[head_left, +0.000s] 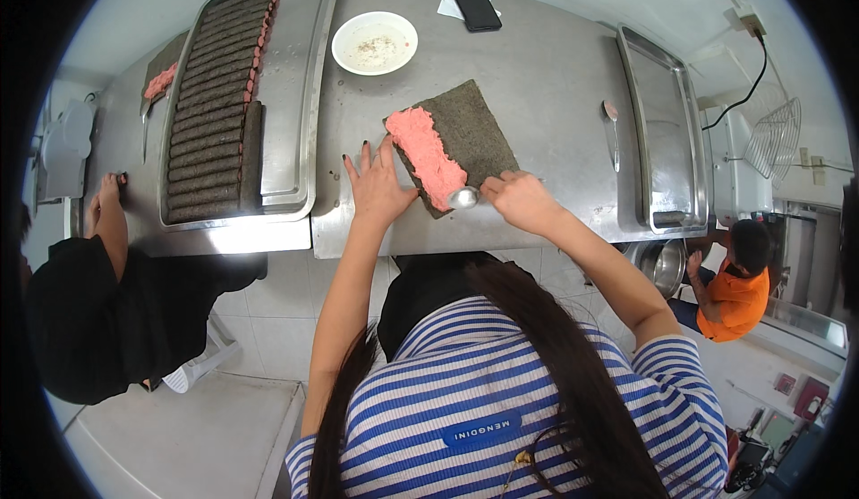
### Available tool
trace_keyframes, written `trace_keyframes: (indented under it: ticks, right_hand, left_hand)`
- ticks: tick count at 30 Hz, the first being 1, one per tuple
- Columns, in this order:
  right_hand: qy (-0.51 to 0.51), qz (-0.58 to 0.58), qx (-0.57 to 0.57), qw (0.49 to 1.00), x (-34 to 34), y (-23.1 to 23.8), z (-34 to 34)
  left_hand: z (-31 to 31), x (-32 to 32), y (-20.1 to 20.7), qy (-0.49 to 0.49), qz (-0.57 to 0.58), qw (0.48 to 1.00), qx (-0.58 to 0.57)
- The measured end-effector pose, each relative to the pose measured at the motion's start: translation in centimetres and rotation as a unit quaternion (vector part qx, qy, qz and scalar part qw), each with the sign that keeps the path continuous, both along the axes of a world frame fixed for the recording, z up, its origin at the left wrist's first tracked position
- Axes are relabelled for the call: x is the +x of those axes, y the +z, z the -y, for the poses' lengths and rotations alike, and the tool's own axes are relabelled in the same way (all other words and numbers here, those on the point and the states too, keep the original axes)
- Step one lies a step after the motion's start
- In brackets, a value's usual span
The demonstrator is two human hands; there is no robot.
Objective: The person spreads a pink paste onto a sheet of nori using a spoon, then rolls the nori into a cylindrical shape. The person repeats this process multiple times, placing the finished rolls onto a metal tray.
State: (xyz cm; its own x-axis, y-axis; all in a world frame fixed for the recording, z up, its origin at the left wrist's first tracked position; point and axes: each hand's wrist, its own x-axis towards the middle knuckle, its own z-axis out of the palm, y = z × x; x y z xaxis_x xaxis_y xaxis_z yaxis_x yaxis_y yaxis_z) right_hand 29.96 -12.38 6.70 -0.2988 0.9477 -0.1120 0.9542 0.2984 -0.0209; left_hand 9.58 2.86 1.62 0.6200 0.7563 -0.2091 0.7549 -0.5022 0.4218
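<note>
A dark green seaweed sheet [474, 119] lies at an angle on the metal table. Along its left side runs a thick strip of pink paste [420, 152]. My left hand [380, 186] rests at the sheet's left edge, fingers spread, with the fingertips by the paste. In my right hand [521, 202] is a metal spoon [463, 197]; its rounded bowl presses at the near end of the paste. My fingers cover the spoon's handle.
Left stands a metal tray [291, 96] of seaweed rolls [215, 96]. Beyond the sheet are a white bowl [375, 43] and a phone [472, 4]. Another spoon [613, 136] lies beside a second tray [662, 123]. People are at far left [89, 311] and right [738, 289].
</note>
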Motion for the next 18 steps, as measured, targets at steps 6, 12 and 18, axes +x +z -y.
trace_keyframes:
  ticks: [6,12,18]
  right_hand:
    - [-0.143,-0.059,-0.039,0.987,2.4,2.7,-1.2]
    - [-0.138,-0.044,-0.037,0.989,1.3,0.7,-6.8]
    - [-0.074,-0.026,-0.074,0.994,0.3,0.1,-6.0]
  left_hand:
    - [0.1,0.1,-0.1,-0.001,0.002,1.000,0.007]
    - [-0.1,0.1,0.0,-0.008,-0.003,1.000,0.011]
    - [0.1,0.0,-0.2,-0.006,-0.002,1.000,0.018]
